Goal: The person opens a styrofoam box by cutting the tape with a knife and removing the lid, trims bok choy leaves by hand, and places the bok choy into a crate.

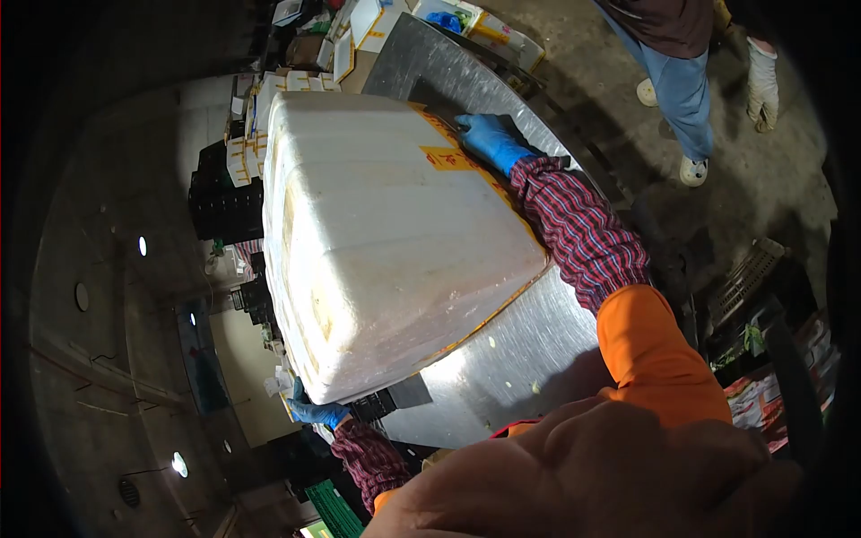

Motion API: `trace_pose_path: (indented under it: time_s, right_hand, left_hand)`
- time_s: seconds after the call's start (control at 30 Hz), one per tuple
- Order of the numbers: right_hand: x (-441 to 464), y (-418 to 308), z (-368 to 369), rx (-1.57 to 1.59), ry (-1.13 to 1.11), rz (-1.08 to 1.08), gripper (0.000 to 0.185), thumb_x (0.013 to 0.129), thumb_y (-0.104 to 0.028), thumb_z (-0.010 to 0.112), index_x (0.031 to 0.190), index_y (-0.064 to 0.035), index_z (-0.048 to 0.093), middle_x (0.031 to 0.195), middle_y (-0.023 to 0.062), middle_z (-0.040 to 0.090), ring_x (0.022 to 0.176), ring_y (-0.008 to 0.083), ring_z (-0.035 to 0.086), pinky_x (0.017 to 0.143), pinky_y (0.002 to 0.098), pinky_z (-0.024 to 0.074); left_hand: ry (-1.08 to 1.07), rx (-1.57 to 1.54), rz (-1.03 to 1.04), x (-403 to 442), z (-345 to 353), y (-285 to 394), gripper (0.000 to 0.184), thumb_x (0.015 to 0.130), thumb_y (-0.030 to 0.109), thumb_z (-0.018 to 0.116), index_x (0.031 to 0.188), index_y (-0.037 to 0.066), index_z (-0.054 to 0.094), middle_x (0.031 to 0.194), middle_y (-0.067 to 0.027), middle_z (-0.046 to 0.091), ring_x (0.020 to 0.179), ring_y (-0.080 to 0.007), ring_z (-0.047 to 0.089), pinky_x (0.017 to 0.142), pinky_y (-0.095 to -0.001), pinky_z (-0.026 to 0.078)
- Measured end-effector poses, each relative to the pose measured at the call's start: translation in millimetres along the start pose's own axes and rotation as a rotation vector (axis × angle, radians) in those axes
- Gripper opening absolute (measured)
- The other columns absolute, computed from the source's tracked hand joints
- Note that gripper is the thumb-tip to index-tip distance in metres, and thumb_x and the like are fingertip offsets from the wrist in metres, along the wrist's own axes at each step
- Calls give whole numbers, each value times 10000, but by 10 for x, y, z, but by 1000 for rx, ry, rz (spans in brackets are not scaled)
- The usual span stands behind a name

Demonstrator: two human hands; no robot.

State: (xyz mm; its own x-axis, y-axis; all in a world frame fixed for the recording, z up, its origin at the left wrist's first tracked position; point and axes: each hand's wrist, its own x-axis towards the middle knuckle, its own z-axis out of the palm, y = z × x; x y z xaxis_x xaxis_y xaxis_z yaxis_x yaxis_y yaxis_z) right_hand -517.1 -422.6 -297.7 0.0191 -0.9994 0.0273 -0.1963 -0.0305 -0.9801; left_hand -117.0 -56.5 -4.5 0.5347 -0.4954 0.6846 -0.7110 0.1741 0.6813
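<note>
A large white foam box (404, 215), edged with yellow tape, stands tilted in this sideways view over a metal table (511, 350). Red print shows on the tape near its upper right edge. My right hand (493, 143), in a blue glove, grips the box at that taped edge. At the lower left corner my left hand (316, 411), also blue-gloved, holds the box's side; part of its fingers is hidden behind the box. Both arms wear plaid sleeve covers over orange sleeves.
Another person (677, 81) with a white glove stands at the upper right. Foam boxes (368, 22) and dark crates (224, 202) are stacked beyond the box. A slatted crate (749, 273) lies at the right. A blurred skin-coloured shape (583, 475) fills the bottom.
</note>
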Motion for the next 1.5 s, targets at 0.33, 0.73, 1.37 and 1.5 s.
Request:
trace_pose_path:
  time_s: [0.33,0.73,1.37,1.5]
  right_hand:
    - [97,-173,-70,-30,-64,-21,417,815,-253,535,1208,-119,568,1143,180,595,1048,346,569,906,394,442]
    - [-1035,-1,-557,-3,-76,-58,419,815,-212,552,1225,-127,567,1056,187,625,962,315,611,838,357,474]
    - [-3858,-290,-818,-46,-387,176,376,867,-177,583,1242,-150,568,784,68,657,592,107,555,578,264,467]
    - [-4120,-640,-636,123,-223,246,366,884,-129,555,1250,-127,563,767,23,615,580,59,506,547,212,434]
  left_hand:
    - [48,-29,-75,-109,141,141,613,943,450,297,976,-60,636,951,-140,647,872,-252,591,844,-399,463]
    - [-19,88,-7,-133,65,60,544,925,377,337,1052,-69,620,1044,-181,639,914,-283,612,858,-414,483]
    - [95,343,240,-122,159,159,410,932,212,344,900,25,708,913,-123,689,777,-240,635,741,-349,526]
    - [89,439,360,-146,137,178,455,962,295,354,903,17,710,873,-102,694,734,-202,630,680,-349,508]
